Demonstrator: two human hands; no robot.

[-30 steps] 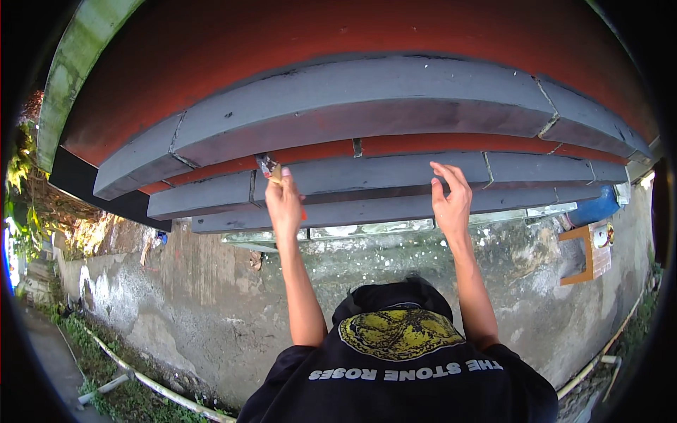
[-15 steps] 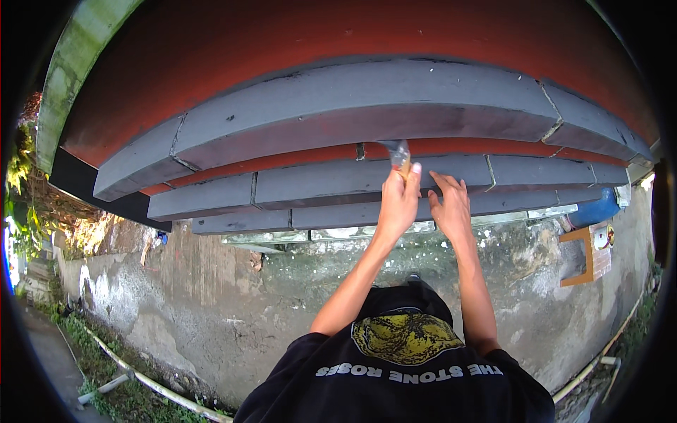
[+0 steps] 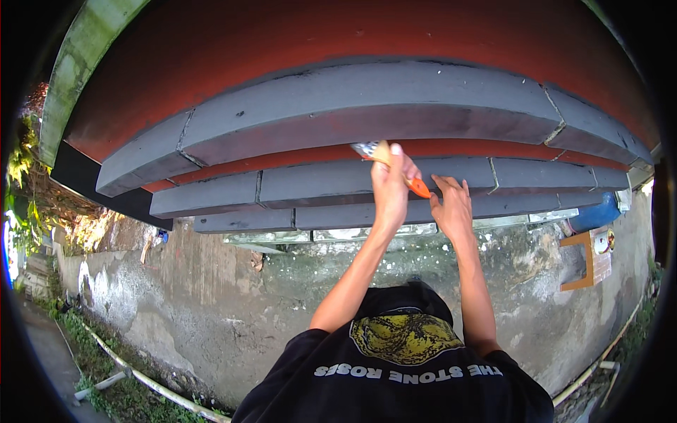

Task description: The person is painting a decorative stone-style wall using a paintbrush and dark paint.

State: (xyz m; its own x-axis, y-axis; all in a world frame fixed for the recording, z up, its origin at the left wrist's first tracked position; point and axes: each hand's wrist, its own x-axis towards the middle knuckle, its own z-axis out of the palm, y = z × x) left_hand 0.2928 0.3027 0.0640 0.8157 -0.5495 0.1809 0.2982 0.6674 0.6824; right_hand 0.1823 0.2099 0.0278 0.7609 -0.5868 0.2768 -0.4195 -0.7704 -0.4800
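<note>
My left hand (image 3: 392, 194) is closed round a paintbrush (image 3: 381, 152) with a wooden handle and an orange end. The brush's bristles point left and lie at the red strip (image 3: 310, 154) under the uppermost grey ledge (image 3: 352, 99). Bristle contact with the surface is too small to make out. My right hand (image 3: 452, 204) rests with fingers spread on the middle grey ledge (image 3: 324, 182), just right of the brush's orange end. Dark joint lines split the ledges, and a lower grey ledge (image 3: 247, 221) runs beneath.
A blue container (image 3: 594, 213) stands at the right below the ledges. Near it is a small wooden stool-like piece (image 3: 585, 259) with a round item on it. Rough concrete ground (image 3: 190, 310) spreads below; a pale pipe (image 3: 155, 391) lies at the lower left, beside plants.
The brush has turned in my left hand, its bristles swinging leftward and its orange end now showing. That hand has moved slightly left; my right hand stays nearly in place.
</note>
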